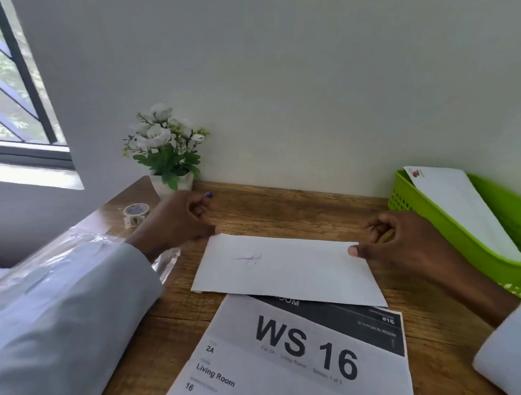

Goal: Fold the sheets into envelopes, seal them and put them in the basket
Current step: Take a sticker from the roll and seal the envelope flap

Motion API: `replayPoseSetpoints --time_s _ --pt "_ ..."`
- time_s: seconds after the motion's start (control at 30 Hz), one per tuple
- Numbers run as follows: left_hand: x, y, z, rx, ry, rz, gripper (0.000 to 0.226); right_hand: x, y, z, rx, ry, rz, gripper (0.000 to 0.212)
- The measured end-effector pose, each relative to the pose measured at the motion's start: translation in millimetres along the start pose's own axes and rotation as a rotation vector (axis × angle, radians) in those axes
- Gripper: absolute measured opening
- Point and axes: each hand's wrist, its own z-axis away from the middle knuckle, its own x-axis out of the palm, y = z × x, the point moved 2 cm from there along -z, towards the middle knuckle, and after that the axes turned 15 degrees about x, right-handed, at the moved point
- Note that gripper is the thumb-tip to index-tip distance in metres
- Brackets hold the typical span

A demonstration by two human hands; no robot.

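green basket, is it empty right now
No, the green basket at the right already holds a white envelope leaning inside it.

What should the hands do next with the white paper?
Probably lift the folded paper toward the green basket: the right hand already pinches its right edge, the left hand is at its left corner, and one envelope sits inside.

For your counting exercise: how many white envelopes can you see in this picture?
2. One envelope lies flat on the wooden table, held at its ends by both hands; the other envelope leans inside the green basket. More may be hidden beneath it.
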Motion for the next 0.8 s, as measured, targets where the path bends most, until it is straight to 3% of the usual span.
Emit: replayPoseSetpoints --time_s 0.1,0.23,0.43,0.53,0.67,0.8 --pt "-17.8 0.5 -0.4 0.067 0.215 0.166 0.018 -1.7 -27.2 -1.5 -0.153 -0.008 -0.113 0.028" --pt "-33.5 -9.4 2.4 0.130 0.388 0.062 0.005 18.1 -76.2 -6.3 -0.319 -0.149 -0.190 0.018" --pt "-25.2 -17.1 4.1 0.220 0.266 -0.107 0.008 87.8 -143.4 -18.3 -0.434 -0.303 -0.239 0.013" --pt "-41.1 -22.0 2.9 0.221 0.340 -0.163 0.005 125.0 -171.1 -26.7 -0.475 -0.340 -0.232 0.012" --pt "-77.1 -47.1 12.5 0.078 0.465 -0.256 0.009 166.2 -200.7 -37.0 -0.512 -0.368 -0.208 0.011" --pt "-92.5 -70.9 24.4 -0.090 0.419 -0.346 0.024 198.7 -214.6 -39.1 -0.534 -0.426 -0.262 0.010"
